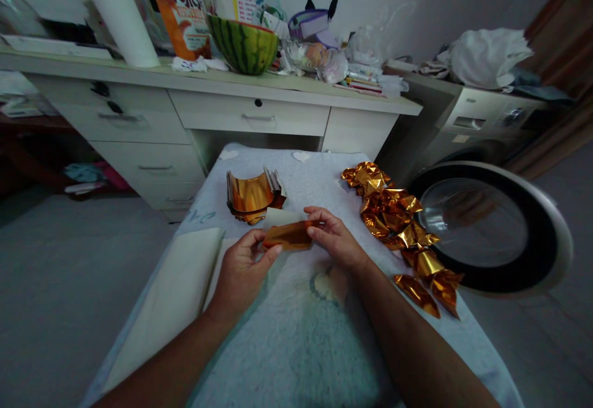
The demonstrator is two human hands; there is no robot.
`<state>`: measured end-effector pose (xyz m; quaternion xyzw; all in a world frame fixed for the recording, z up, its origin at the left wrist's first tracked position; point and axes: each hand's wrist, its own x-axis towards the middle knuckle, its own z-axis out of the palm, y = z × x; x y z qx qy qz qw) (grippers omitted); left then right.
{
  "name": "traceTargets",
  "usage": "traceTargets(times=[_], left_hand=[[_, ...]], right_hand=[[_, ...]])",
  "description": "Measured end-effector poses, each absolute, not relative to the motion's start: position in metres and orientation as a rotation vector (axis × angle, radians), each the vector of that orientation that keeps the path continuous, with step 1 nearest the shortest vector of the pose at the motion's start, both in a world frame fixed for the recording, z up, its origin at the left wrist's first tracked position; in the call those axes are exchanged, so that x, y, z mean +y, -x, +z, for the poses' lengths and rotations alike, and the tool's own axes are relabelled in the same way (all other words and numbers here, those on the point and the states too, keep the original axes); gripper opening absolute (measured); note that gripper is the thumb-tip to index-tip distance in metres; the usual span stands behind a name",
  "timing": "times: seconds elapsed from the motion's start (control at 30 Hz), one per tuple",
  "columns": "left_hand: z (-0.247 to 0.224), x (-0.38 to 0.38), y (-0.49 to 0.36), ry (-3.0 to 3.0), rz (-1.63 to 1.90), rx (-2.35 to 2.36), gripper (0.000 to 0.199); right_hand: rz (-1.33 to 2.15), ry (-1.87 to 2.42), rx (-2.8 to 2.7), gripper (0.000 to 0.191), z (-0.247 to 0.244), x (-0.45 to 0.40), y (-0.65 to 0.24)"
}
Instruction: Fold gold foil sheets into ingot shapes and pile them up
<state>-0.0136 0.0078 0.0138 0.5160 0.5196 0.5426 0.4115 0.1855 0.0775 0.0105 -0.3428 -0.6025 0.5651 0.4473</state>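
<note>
A small copper-coloured foil piece [291, 235] is stretched between my two hands above the cloth-covered table. My left hand [243, 266] pinches its left end, with the thumb on the near edge. At the right end, my right hand [336, 236] grips it between thumb and fingers. A whitish sheet [278, 217] shows just behind the foil. Beyond my hands lies a curved stack of gold foil sheets [251, 195]. Several folded, shiny foil pieces [393, 213] form a line along the table's right side.
White paper [171, 297] lies along the left side of the cloth-covered table [296, 346]. Behind stands a desk [291, 89] bearing a cut watermelon [243, 46], an orange packet [180, 12] and a paper roll [125, 21]. An open washing machine door [486, 225] juts in at the right.
</note>
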Motion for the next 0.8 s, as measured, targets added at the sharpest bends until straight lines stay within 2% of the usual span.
traceTargets(times=[0.07,0.17,0.27,0.53,0.7,0.8], left_hand=[[0.0134,0.0082,0.0115,-1.241,1.437,1.239,0.023],[0.0127,0.0094,0.0088,-1.121,1.515,1.111,0.045],[0.0114,0.0113,0.0089,-1.057,1.503,1.088,0.062],[0.0113,0.0115,0.0157,-1.136,1.347,1.251,0.032],[0.0112,0.0101,0.0144,-1.058,1.343,1.2,0.032],[0.0149,0.0109,0.0113,-1.019,1.391,1.179,0.031]], right_hand=[[1.539,0.825,-1.383,0.039,0.0092,0.0769,-0.1824],[1.693,0.784,-1.213,0.058,0.0082,0.0765,-0.1786],[1.735,0.761,-1.133,0.061,0.0082,0.0767,-0.1773],[1.746,0.748,-1.208,0.045,0.0103,0.0771,-0.178],[1.77,0.752,-1.249,0.046,0.0123,0.073,-0.1768],[1.73,0.792,-1.313,0.036,0.0135,0.0706,-0.1769]])
